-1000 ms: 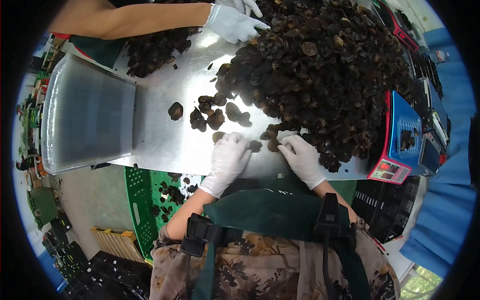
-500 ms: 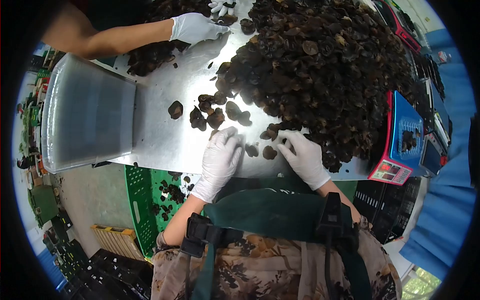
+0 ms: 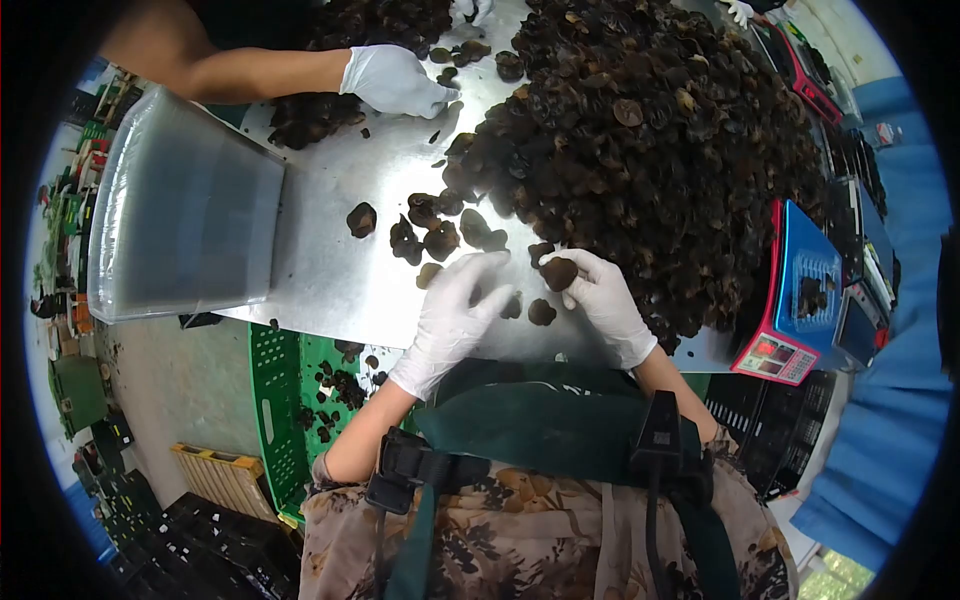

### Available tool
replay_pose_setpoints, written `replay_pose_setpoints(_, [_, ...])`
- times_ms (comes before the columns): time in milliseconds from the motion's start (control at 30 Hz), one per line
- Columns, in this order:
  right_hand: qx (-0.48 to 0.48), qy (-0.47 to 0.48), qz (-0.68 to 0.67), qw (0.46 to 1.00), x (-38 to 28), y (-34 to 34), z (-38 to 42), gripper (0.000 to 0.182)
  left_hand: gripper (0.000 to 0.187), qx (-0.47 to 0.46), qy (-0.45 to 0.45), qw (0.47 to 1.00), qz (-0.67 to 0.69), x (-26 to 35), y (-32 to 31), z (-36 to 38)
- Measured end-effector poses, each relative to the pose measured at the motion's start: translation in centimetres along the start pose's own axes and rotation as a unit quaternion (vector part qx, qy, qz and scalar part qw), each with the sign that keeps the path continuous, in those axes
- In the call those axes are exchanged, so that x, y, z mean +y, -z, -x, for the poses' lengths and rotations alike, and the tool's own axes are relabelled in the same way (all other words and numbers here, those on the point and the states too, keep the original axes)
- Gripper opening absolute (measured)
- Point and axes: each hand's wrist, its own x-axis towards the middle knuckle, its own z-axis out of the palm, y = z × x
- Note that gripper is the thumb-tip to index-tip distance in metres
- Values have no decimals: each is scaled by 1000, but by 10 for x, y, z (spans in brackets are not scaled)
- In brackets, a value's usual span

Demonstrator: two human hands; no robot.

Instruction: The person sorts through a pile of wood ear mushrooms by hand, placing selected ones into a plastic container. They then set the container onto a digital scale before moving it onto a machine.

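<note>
In a white glove, my right hand [image 3: 608, 310] pinches a dark brown wood ear mushroom [image 3: 558, 274] between thumb and fingers, just above the metal tabletop. My left hand [image 3: 450, 318], gloved too, is to its left with thumb and fingers apart and nothing visible between them. Close by the left fingertips lies a lighter brown wood ear piece [image 3: 428, 275]. Between my hands rest two small pieces, one darker [image 3: 542, 312] and one partly behind the left thumb [image 3: 513, 306]. Beyond them is a loose cluster of wood ears [image 3: 440, 240].
A large heap of wood ears [image 3: 660, 130] covers the table's right side. Stacked clear plastic containers [image 3: 185, 215] stand at left. A blue-and-red scale [image 3: 805, 280] sits at right, a green crate [image 3: 275, 400] below the edge. Another person's gloved hand [image 3: 395, 80] is across the table.
My right hand has picked up a wood ear and turned it upward. My left hand's thumb and fingers have spread apart. The other person's hand has shifted slightly, and the view has moved a little.
</note>
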Motion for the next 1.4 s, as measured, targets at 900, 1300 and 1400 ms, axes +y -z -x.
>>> replay_pose_setpoints(900, [168,88,384,904,-2,50,33,19,27,70,-49,972,-217,-31,10,21])
replay_pose_setpoints(1300, [146,168,574,788,22,28,24,14,34,34,18,970,-242,-45,13,36])
replay_pose_setpoints(1400, [166,95,480,856,7,27,28,15,37,27,27,966,-257,-42,8,38])
